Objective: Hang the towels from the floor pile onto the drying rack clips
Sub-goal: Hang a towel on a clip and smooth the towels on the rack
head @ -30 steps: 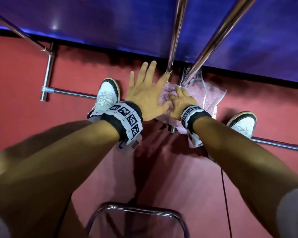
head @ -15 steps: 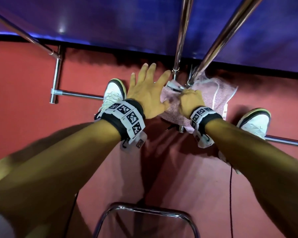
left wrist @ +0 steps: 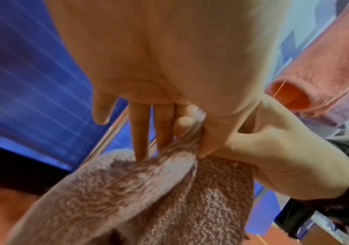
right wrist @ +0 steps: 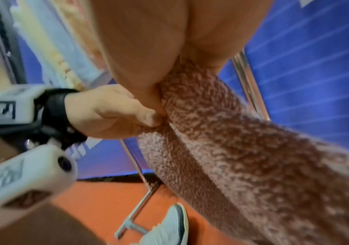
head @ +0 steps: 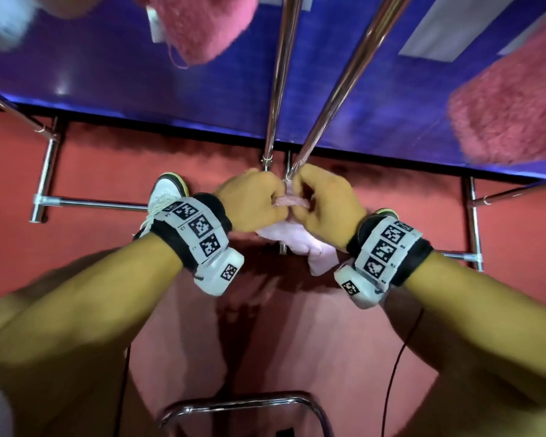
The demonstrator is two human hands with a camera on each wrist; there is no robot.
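Note:
A pink towel (head: 300,241) hangs between my two hands in front of the rack's steel poles (head: 353,74), lifted off the red floor. My left hand (head: 275,200) pinches its top edge with thumb and forefinger, the other fingers (left wrist: 142,132) straight. My right hand (head: 300,203) grips the same edge just to the right, knuckles almost touching the left. In the wrist views the towel (left wrist: 148,190) (right wrist: 242,149) drapes down from both grips. The rack's clips are out of view.
Two pink towels (head: 199,23) (head: 511,111) hang from the rack above, left and right. Rack foot bars (head: 92,203) (head: 473,225) lie on the floor by my white shoe (head: 167,197). A chrome chair frame (head: 243,405) stands close below. A blue wall panel (head: 108,58) is behind.
Both hands have risen from the floor with the towel. The left hand, flat and open before, now pinches the towel's edge. The view has tilted up and shows hung towels.

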